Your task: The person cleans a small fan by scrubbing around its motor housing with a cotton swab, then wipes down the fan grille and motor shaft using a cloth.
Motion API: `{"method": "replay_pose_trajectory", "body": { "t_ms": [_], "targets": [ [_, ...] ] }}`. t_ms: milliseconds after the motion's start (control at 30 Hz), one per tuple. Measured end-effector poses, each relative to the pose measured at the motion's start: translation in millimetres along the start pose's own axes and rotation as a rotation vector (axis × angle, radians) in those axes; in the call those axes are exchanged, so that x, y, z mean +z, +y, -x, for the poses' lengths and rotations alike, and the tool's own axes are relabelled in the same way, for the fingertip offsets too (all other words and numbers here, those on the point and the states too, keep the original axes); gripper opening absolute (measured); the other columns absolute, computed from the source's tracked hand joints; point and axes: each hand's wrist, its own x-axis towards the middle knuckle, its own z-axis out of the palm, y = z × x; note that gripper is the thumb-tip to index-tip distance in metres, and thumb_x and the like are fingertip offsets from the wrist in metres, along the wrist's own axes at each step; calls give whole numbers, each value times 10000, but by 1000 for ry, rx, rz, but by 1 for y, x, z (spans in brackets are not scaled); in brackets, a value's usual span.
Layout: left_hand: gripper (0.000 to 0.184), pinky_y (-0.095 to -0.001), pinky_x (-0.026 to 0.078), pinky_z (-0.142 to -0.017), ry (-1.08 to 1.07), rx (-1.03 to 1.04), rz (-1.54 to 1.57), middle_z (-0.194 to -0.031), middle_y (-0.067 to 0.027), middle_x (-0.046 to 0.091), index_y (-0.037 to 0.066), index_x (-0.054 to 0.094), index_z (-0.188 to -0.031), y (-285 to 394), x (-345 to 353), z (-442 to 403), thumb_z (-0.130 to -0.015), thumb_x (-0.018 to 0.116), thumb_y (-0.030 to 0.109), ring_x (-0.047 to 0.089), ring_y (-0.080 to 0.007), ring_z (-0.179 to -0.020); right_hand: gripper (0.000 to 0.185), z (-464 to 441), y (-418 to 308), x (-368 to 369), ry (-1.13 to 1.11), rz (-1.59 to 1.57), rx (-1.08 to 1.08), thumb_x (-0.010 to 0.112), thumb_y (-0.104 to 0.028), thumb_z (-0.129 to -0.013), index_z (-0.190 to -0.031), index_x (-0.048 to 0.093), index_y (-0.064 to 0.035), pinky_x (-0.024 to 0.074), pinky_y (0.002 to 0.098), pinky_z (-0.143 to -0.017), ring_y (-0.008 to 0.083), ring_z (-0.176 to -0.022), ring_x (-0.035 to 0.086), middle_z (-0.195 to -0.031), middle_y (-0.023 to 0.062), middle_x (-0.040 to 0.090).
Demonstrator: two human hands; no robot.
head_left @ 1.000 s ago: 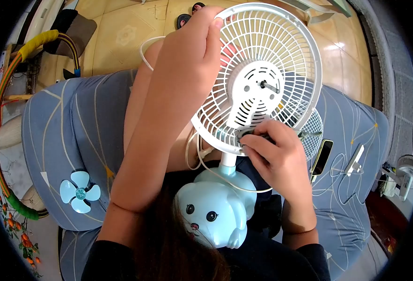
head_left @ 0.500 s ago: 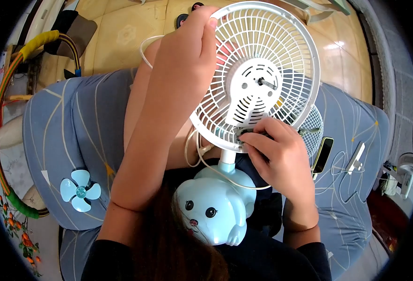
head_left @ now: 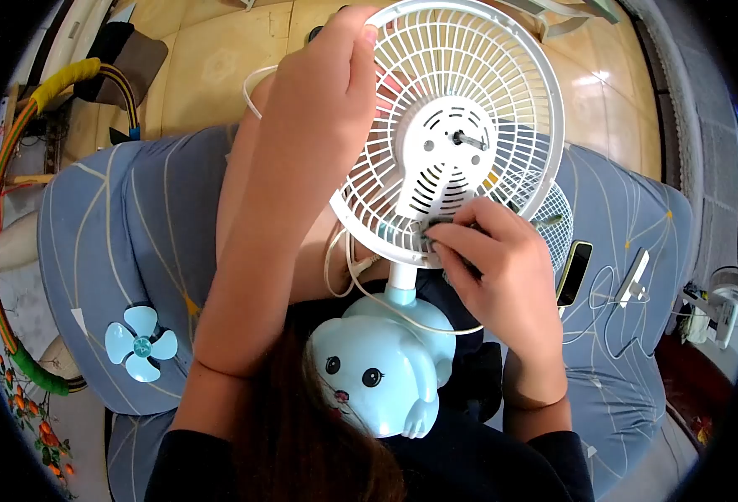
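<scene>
A: Head view, what's each grip on?
B: Left hand (head_left: pixel 327 92) is wrapped round the far-left rim of the white fan cage (head_left: pixel 556 125). Right hand (head_left: pixel 503 259) is pinching a small dark piece (head_left: pixel 437 223) inside the cage's near edge — too covered to tell what, or its long axis.
A: Which way's it lie?
B: Just left of the right fingertips, so that hand's nearer. The rim passes right under them. Mesh cover (head_left: pixel 559 230) crowds the far right; there's cushion (head_left: pixel 607 343) right of the wrist.
</scene>
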Motion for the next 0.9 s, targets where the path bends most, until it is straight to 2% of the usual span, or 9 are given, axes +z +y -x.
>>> {"method": "replay_pose_trajectory", "body": {
  "t_ms": [67,133,200,300,500,600,700,800,900],
  "targets": [
    [263,-392,498,-720,-63,0,11,-900,-221,672,-23,563,-1235,11,-8,0,-1048,473,139,660,-309,-807,138,-1,-3,2,29,-1,11,746,-20,-734,-867,713,-32,525,379,-670,279,-750,637,-828,78,609],
    [265,-394,498,-721,-70,-20,3,-901,-224,673,-21,561,-1239,13,-10,1,-1047,475,142,662,-312,-808,138,2,-6,5,3,17,-4,747,-22,-735,-869,713,-31,526,379,-672,280,-748,637,-831,79,612],
    [332,-318,509,-811,-18,-53,-19,-979,-138,706,29,594,-1275,10,-3,5,-1069,495,270,664,-167,-857,139,2,-6,4,-28,27,-2,748,-26,-736,-870,712,-30,527,380,-672,281,-748,637,-838,78,615],
    [230,-431,490,-659,-106,70,-92,-828,-265,641,-54,549,-1190,25,-13,1,-1046,443,89,645,-383,-736,142,0,1,-3,-72,-22,-26,748,-28,-737,-875,715,-35,526,382,-670,279,-750,636,-841,74,612],
    [213,-436,489,-655,-138,-206,-4,-843,-280,637,-49,563,-1163,42,-15,-5,-1041,454,87,644,-400,-734,129,2,-6,7,12,25,-2,747,-23,-735,-861,720,-33,521,381,-658,276,-732,630,-818,73,608],
    [222,-436,492,-664,-88,148,-109,-851,-279,646,-48,562,-1186,27,-14,1,-1038,462,85,651,-393,-744,121,-1,-2,1,-34,-17,-5,746,-23,-735,-852,717,-24,516,373,-642,278,-723,628,-805,81,606],
    [236,-432,498,-676,-33,88,-120,-866,-275,658,-46,561,-1206,31,-10,4,-1039,467,92,665,-373,-757,128,-4,0,-3,-23,-20,8,745,-17,-731,-856,717,-21,517,375,-643,281,-721,628,-810,83,610],
    [241,-432,504,-693,-143,-133,-32,-911,-285,665,-33,569,-1223,40,-18,-4,-1027,500,88,682,-384,-821,132,-3,-5,3,-3,4,-7,744,-20,-735,-865,719,-24,514,376,-641,280,-720,628,-815,78,612],
    [328,-319,512,-802,10,-25,-65,-978,-147,711,33,590,-1280,3,1,4,-1069,491,264,672,-184,-850,134,1,-5,2,-48,20,-4,745,-22,-737,-869,718,-26,512,377,-642,284,-719,629,-817,79,612]
  ]
}}
